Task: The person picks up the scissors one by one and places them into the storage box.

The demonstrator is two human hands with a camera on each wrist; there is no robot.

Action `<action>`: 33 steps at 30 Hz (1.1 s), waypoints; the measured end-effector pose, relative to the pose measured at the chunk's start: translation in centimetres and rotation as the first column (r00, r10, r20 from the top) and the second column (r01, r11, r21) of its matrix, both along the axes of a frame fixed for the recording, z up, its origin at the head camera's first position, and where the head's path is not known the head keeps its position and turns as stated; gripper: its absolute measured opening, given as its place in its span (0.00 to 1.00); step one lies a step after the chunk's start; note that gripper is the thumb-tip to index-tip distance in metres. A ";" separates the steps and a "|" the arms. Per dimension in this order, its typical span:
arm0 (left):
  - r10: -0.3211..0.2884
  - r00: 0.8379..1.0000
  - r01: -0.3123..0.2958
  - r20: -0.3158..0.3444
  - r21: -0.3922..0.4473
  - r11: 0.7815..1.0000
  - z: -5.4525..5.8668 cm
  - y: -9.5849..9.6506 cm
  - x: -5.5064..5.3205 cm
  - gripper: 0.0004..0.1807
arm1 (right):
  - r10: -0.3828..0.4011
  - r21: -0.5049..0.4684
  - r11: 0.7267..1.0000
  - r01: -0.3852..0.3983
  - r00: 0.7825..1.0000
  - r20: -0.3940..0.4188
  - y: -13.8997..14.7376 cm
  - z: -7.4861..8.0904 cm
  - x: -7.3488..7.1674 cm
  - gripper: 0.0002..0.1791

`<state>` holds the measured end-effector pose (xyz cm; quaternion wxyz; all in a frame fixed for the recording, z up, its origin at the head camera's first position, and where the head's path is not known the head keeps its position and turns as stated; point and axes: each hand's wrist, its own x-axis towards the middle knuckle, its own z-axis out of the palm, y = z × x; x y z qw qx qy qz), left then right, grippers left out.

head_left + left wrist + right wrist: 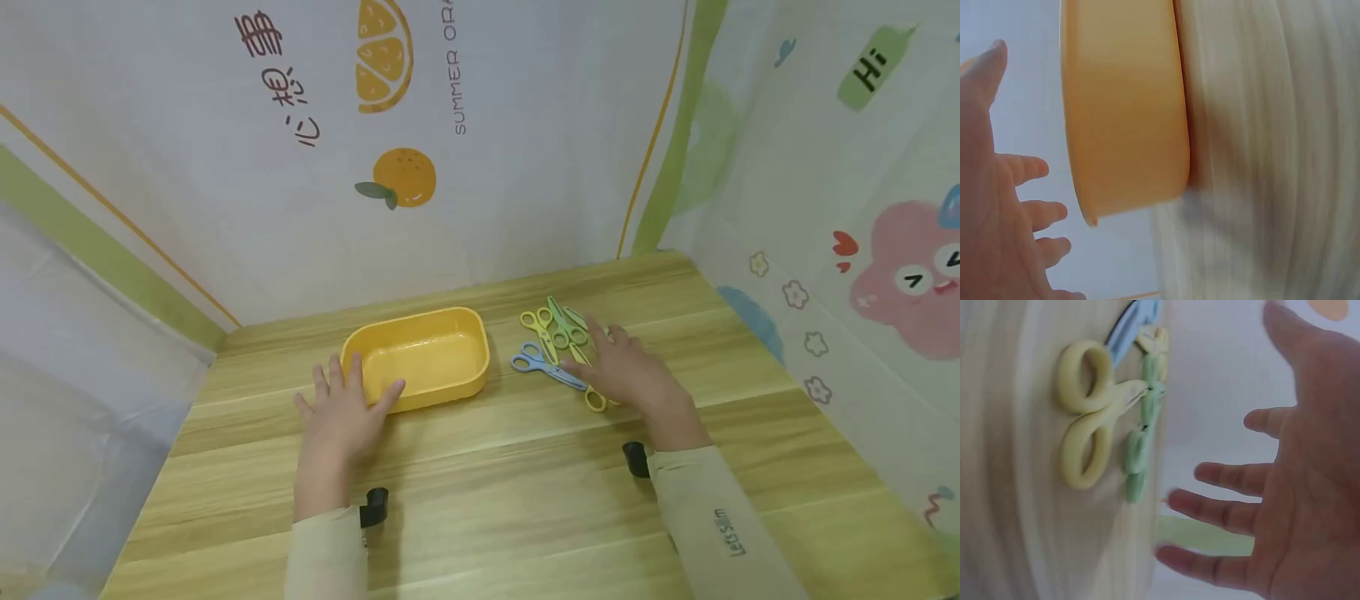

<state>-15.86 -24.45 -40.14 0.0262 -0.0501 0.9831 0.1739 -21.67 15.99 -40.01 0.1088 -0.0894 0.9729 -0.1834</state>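
An orange-yellow plastic box (431, 362), open at the top, stands on the wooden table. My left hand (339, 425) is spread at its near left corner; in the left wrist view the fingers (1044, 214) hover beside the rim, apparently apart from the box wall (1125, 112). Above a pile of small scissors, my right hand (630, 375) is spread and holds nothing. The pile has blue scissors (529, 358), yellow scissors (538, 323) and green scissors (561, 323). Nearest the right wrist camera lie more yellow scissors (1085, 415), below the right fingers (1229, 478). The hand partly hides the pile.
The wooden table (480, 492) meets a printed cloth backdrop (510, 208) behind the box and scissors. Another printed cloth (780, 208) rises on the right. Black wrist mounts (636, 460) jut inward from both sleeves.
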 end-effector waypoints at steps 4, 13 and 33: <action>0.012 0.999 -0.012 0.033 -0.002 1.000 -0.2 -1.1 -0.5 0.64 | 0.013 -0.002 1.000 -0.013 0.998 0.062 1.0 -0.9 0.0 0.60; 0.008 0.989 -0.012 0.146 0.023 1.000 -0.3 -2.6 -1.6 0.68 | 0.019 -0.033 0.999 -0.013 0.986 0.168 2.3 -2.2 0.5 0.61; -0.025 0.941 -0.036 0.338 0.172 0.984 -0.1 -3.0 -2.3 0.72 | 0.104 0.011 0.994 -0.107 0.979 0.177 2.2 -3.2 0.0 0.58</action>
